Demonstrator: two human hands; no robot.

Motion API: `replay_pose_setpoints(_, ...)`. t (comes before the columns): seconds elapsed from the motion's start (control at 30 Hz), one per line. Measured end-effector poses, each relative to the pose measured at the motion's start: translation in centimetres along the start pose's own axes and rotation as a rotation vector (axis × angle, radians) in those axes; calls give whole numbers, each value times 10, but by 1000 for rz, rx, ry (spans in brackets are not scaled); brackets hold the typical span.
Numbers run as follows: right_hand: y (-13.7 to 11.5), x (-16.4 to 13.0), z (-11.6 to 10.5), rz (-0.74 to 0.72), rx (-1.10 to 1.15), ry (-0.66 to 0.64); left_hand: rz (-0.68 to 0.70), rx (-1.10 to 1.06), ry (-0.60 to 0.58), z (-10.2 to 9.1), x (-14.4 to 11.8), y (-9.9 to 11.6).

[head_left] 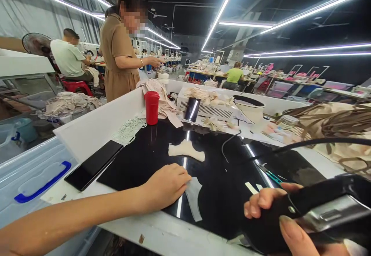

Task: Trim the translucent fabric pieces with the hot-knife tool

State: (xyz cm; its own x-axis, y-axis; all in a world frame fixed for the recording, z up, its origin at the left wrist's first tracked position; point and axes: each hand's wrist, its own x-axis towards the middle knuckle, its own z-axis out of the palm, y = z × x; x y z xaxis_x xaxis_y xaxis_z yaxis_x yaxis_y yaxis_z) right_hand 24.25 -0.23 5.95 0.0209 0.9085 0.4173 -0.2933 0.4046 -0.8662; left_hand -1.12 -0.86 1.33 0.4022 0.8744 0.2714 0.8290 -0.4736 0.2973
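Near the bench [150,229] edge, left hand [168,186], fingers bunched, meets curved grey piece [194,198], pinch unclear; across glossy panel [224,190], lower right, right hand [296,236] wraps fingers around black tool [321,194].

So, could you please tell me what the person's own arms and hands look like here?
The left forearm is bare where it shows: no sleeve, watch or bracelet. The left hand wears no glove. The right hand, partly hidden, also has ungloved fingers. A pale patch beside it may be a cuff; I cannot tell.
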Motion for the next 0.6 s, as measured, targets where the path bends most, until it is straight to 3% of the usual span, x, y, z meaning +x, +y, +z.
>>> replay_pose_setpoints(0.1,-4,7,18,36,22,-8,38,7,-12,5,2,3)
replay_pose_setpoints(0.3,4,29,47,-27,103,61,82,-22,0,0,14,5)
replay_pose_setpoints(0.6,26,49,66,-107,146,94,76,-231,-102,3,15,17)
